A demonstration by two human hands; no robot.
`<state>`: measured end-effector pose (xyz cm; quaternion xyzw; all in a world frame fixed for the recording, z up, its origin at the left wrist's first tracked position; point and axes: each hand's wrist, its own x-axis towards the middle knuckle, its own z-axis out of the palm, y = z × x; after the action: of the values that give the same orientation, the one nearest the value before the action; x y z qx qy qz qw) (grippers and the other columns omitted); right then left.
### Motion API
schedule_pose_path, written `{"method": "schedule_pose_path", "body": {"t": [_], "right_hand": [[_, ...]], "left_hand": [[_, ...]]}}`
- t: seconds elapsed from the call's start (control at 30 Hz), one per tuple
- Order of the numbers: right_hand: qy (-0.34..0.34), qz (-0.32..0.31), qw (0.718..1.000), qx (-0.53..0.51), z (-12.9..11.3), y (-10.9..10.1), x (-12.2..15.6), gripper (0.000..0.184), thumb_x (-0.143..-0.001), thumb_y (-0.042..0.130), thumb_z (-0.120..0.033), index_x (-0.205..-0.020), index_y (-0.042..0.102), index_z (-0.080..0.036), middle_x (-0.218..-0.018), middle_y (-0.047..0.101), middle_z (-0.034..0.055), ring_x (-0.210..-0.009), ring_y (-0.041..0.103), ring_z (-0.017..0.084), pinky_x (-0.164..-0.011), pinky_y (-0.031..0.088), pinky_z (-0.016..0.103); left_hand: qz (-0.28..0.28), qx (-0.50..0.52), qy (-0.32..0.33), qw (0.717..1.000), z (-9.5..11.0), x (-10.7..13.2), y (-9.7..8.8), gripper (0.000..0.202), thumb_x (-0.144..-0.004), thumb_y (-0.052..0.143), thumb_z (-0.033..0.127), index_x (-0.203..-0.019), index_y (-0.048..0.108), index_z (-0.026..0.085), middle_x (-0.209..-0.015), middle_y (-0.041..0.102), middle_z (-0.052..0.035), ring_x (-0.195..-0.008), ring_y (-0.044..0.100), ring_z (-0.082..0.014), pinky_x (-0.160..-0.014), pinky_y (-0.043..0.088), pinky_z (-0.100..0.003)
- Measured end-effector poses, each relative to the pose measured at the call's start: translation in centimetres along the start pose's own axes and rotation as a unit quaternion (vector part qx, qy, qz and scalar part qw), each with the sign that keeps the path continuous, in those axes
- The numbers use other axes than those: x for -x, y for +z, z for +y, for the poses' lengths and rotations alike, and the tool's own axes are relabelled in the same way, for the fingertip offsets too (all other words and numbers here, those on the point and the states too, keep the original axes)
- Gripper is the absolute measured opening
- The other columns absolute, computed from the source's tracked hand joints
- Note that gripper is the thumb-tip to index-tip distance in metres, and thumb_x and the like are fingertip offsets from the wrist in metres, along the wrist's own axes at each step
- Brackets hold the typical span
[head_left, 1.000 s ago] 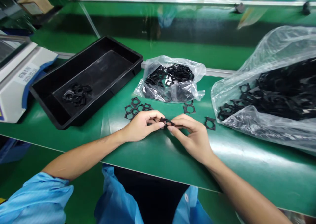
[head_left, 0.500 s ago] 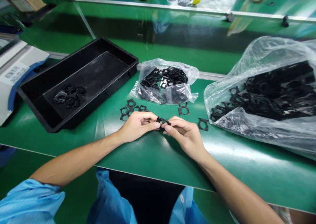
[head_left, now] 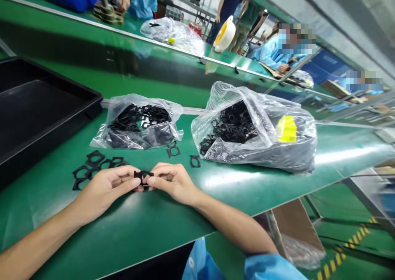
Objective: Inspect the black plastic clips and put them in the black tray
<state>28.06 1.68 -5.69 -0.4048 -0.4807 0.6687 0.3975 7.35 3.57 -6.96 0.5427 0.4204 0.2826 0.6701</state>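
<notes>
Between my two hands is a small black plastic ring part (head_left: 143, 174), held just above the green table. The thumb and fingers of my left hand (head_left: 115, 183) pinch its left end, and those of my right hand (head_left: 173, 181) pinch its right end. Fingertips cover some of the part. Several flat black ring pieces (head_left: 95, 158) lie by my left hand, partly hidden behind it. Beyond my right hand lie a square ring piece (head_left: 173, 151) and another ring piece (head_left: 195, 161).
A clear bag of black rings (head_left: 138, 125) lies ahead, and a larger bag with a yellow label (head_left: 253, 136) is to its right. The black tray (head_left: 49, 107) stands at left. Co-workers sit beyond the divider. An open cardboard box (head_left: 296, 230) is below the table edge.
The view has swung to the right, so the tray slips towards the left edge and co-workers come into sight. Both hands still hold the black part, now turned with its ring visible.
</notes>
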Motion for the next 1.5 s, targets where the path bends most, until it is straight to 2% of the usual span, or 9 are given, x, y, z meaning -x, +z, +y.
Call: {"method": "schedule_pose_path", "body": {"t": [0.3,0.47,0.67,0.87,1.13,1.23,1.3,1.43,1.5], "right_hand": [[0.01,-0.008,1.0,-0.013,-0.2,-0.1,0.0,0.044,-0.072,0.083,-0.058,-0.075,0.074,-0.015,-0.083,0.063,0.0009,-0.068,0.063,0.01,-0.067,0.047,0.025],[0.003,0.009,1.0,0.003,-0.3,0.2,0.0,0.048,-0.069,0.083,-0.062,-0.074,0.074,-0.016,-0.08,0.062,0.0001,-0.065,0.062,0.01,-0.065,0.047,0.025],[0.026,0.014,0.999,0.011,-0.2,0.1,-0.2,0.046,-0.068,0.085,-0.06,-0.073,0.073,-0.016,-0.071,0.064,-0.0007,-0.061,0.059,0.01,-0.064,0.048,0.025],[0.003,0.008,0.998,0.068,-1.1,-0.3,-0.8,0.043,-0.077,0.08,-0.056,-0.066,0.073,-0.015,-0.067,0.064,0.001,-0.064,0.058,0.012,-0.069,0.048,0.026],[0.042,-0.051,0.997,0.027,-1.5,-0.4,-1.4,0.036,-0.076,0.083,-0.052,-0.073,0.077,-0.017,-0.067,0.069,0.0021,-0.066,0.064,0.014,-0.068,0.052,0.028],[0.046,-0.065,0.996,0.03,-1.5,-0.3,-1.3,0.038,-0.077,0.081,-0.054,-0.069,0.076,-0.017,-0.068,0.07,0.0034,-0.071,0.066,0.017,-0.07,0.052,0.029],[0.025,-0.051,0.997,0.059,-1.5,-0.4,-1.3,0.039,-0.078,0.08,-0.054,-0.068,0.075,-0.017,-0.069,0.069,0.0038,-0.071,0.065,0.017,-0.07,0.052,0.03],[-0.036,-0.008,0.99,0.135,-1.2,-0.7,-1.3,0.042,-0.082,0.077,-0.056,-0.066,0.075,-0.017,-0.069,0.067,0.0036,-0.067,0.06,0.015,-0.066,0.047,0.029],[-0.044,-0.001,0.987,0.153,-1.1,-0.7,-1.3,0.042,-0.083,0.076,-0.055,-0.064,0.075,-0.017,-0.068,0.066,0.0036,-0.066,0.059,0.015,-0.065,0.046,0.029]], "left_hand": [[0.07,-0.029,0.007,0.997,0.3,-0.1,0.3,0.037,-0.07,0.082,0.052,-0.072,0.073,0.017,-0.069,0.071,-0.0051,-0.067,0.07,-0.0182,-0.063,0.059,-0.022],[0.099,-0.022,0.021,0.995,0.4,0.0,0.5,0.041,-0.067,0.084,0.054,-0.082,0.075,0.016,-0.073,0.073,-0.0057,-0.068,0.069,-0.019,-0.063,0.059,-0.025],[0.038,-0.048,0.033,0.998,0.4,0.0,0.1,0.03,-0.075,0.081,0.046,-0.079,0.075,0.017,-0.075,0.072,-0.004,-0.068,0.066,-0.0153,-0.061,0.054,-0.02],[0.036,0.043,0.003,0.998,0.9,-0.7,0.0,0.034,-0.068,0.087,0.041,-0.084,0.074,0.014,-0.08,0.074,-0.0056,-0.075,0.069,-0.0167,-0.072,0.056,-0.025],[-0.102,0.165,-0.056,0.979,1.2,-1.2,-0.8,0.041,-0.064,0.093,0.04,-0.084,0.072,0.011,-0.075,0.069,-0.0036,-0.069,0.062,-0.011,-0.069,0.049,-0.022],[-0.117,0.171,-0.043,0.977,1.3,-1.2,-0.8,0.043,-0.064,0.093,0.042,-0.083,0.071,0.011,-0.078,0.069,-0.0043,-0.071,0.062,-0.0117,-0.069,0.049,-0.023],[-0.097,0.155,-0.024,0.983,1.3,-1.2,-0.7,0.042,-0.067,0.091,0.043,-0.083,0.069,0.011,-0.076,0.068,-0.004,-0.07,0.063,-0.0123,-0.069,0.05,-0.024],[-0.006,0.11,0.007,0.994,0.9,-1.3,-0.3,0.04,-0.071,0.088,0.044,-0.085,0.068,0.012,-0.071,0.067,-0.0018,-0.066,0.064,-0.0123,-0.068,0.052,-0.025],[0.014,0.087,0.015,0.996,0.8,-1.2,-0.2,0.039,-0.072,0.086,0.044,-0.086,0.069,0.012,-0.071,0.068,-0.0024,-0.065,0.064,-0.0124,-0.067,0.052,-0.025]]}}
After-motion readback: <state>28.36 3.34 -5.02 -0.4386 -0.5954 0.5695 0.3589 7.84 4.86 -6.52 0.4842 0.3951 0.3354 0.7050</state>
